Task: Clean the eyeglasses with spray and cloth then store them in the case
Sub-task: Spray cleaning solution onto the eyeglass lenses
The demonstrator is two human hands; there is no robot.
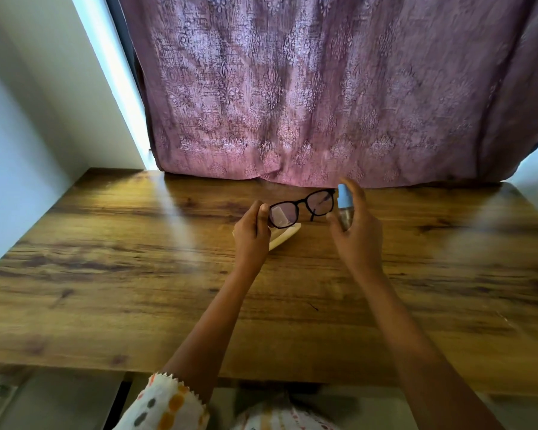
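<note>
Left fingers [259, 212] pinch eyeglasses [302, 207]; right fingers [354, 193] curl round spray bottle [344, 209].

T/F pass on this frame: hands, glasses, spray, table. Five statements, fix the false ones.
1. The left hand pinches the eyeglasses by one end of the frame. True.
2. The right hand holds a cloth. False: it grips the spray bottle.
3. The eyeglasses lie on the table. False: they are held up above it.
4. A pale cream item lies on the table below the left hand. True.
5. The curtain behind is green. False: it is purple-pink.
</note>
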